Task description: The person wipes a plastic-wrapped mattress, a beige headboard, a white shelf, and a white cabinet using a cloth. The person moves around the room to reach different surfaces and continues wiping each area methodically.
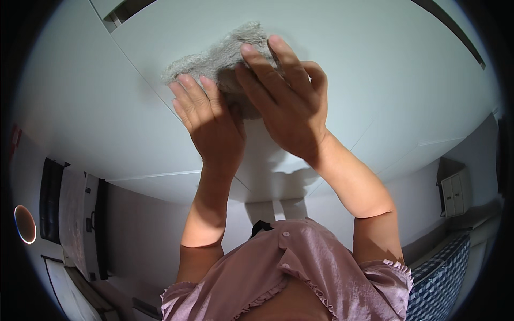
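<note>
A fluffy grey cloth [214,59] lies bunched against a pale, smooth cabinet front [375,69]. My left hand [211,120] rests on the cloth's lower left edge, its fingers stretched out and close together. Higher up and to the right, my right hand [292,101] has its fingers spread over the right end of the cloth, the outer ones bent. Both palms face the cabinet, so the undersides of the fingers are hidden. Part of the cloth sits in shadow between the hands.
Dark recessed slots [128,12] cut into the panel at upper left and upper right. Thin seams divide the front. A small white cabinet [454,193] stands at far right, above a blue-and-white patterned mattress-like item [441,275]. Dark furniture [52,200] is at the left.
</note>
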Demonstrator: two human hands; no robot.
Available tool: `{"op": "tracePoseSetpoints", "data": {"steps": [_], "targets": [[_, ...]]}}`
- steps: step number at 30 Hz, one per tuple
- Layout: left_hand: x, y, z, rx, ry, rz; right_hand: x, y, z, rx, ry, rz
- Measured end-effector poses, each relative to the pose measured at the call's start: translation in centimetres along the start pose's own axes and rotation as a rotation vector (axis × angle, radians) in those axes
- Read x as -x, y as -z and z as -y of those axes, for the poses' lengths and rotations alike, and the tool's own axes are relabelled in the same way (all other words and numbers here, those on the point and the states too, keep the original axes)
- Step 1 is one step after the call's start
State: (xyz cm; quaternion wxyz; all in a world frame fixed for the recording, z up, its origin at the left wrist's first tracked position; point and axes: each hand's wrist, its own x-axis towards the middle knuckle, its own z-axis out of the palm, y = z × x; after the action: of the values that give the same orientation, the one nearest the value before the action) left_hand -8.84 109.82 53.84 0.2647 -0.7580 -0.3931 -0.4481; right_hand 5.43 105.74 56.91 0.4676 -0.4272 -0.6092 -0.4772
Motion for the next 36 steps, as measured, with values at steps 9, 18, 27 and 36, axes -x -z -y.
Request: {"op": "tracePoseSetpoints", "data": {"steps": [9, 18, 27, 36], "targets": [[0.4, -4.1, 0.1, -0.103, 0.034, -0.111, 0.1, -2.2, 2.4, -0.216, 0.089, -0.064], [-2.0, -3.5, 0.0, -0.094, 0.072, -0.082, -0.2, -4.6, -0.8, -0.185, 0.1, -0.088], [-6.6, -3.8, -3.7, 0.032, -0.093, -0.187, -0.7, -3.2, -5.2, -0.089, 0.007, -0.111], [-11.4, -4.0, -11.1, 0.131, -0.236, -0.192, -0.9, 0.9, -12.4, 0.055, -0.067, -0.141]]}}
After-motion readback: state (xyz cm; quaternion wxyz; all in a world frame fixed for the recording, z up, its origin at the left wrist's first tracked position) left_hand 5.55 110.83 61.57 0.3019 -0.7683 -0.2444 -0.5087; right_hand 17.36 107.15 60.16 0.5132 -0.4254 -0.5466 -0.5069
